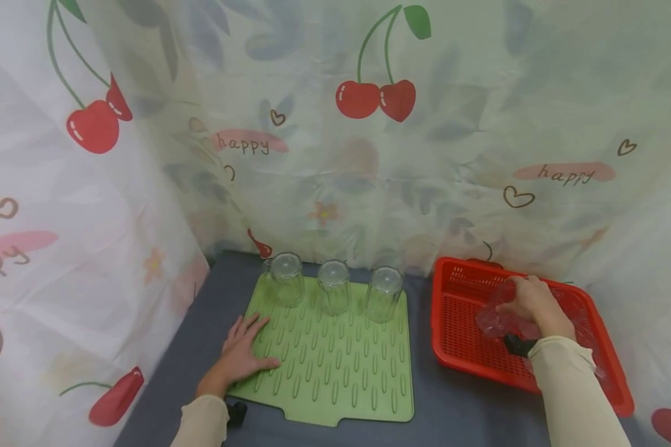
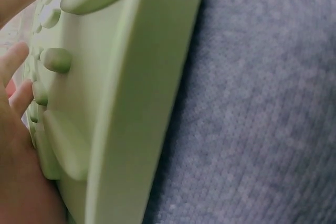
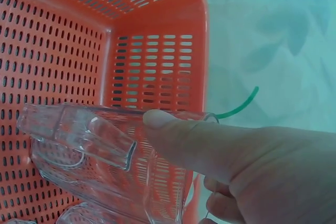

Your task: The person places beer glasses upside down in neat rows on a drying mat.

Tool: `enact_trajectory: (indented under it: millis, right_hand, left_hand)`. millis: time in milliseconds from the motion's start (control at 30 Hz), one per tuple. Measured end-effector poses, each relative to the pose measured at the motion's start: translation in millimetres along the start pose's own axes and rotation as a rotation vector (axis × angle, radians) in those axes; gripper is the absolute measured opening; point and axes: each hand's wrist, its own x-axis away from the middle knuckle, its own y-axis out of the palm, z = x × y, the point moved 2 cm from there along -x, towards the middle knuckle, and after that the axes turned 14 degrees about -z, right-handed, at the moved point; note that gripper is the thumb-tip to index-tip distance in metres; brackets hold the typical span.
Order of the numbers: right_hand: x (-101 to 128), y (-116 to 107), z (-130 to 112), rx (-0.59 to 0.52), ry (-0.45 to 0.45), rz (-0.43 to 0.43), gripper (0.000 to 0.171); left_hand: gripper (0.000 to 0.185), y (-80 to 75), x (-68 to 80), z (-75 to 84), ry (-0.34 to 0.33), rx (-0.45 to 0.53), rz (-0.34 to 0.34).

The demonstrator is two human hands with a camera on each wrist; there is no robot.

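Clear glass, by its look, forms the mug (image 3: pixel 107 174) that the right hand (image 1: pixel 537 304) grips near the rim, thumb against the wall, the other fingers partly out of sight. It is inside the red basket (image 1: pixel 437 310) towards the counter's back right corner; whether it touches the basket's floor I cannot tell. Expect it to be stiff, fairly heavy, slippery if wet and easily chipped; its handle (image 3: pixel 107 140) or thick wall should give the surest hold.

Grey, fabric-like material covers the counter (image 1: pixel 453 403). Nearer its left edge lies a green ribbed mat (image 1: pixel 335 366), with three upturned mugs (image 1: pixel 334 292) in a row near the counter's back edge. Spread over the mat's left side, the left hand (image 1: pixel 240 357) holds nothing. Cherry-printed curtain (image 1: pixel 453 155) surrounds the back and sides.
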Motion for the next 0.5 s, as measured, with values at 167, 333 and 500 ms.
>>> enact_trajectory:
  millis: [167,333,500]
  right_hand:
    - [1.0,-3.3,0.0,-0.009,-0.003,-0.028,0.079]
    - [-0.8,-2.8,1.1,-0.026,0.013,-0.078,0.083]
    - [-7.3,-0.7,2.2,-0.047,0.025,-0.121,0.086]
  left_hand:
    - [0.109,2.9,-2.0,-1.4,-0.002,0.004,-0.005]
    - [0.108,3.2,-1.7,-0.3,0.01,0.008,0.011]
    - [0.108,2.2,-0.5,-0.2,0.011,-0.018,0.025]
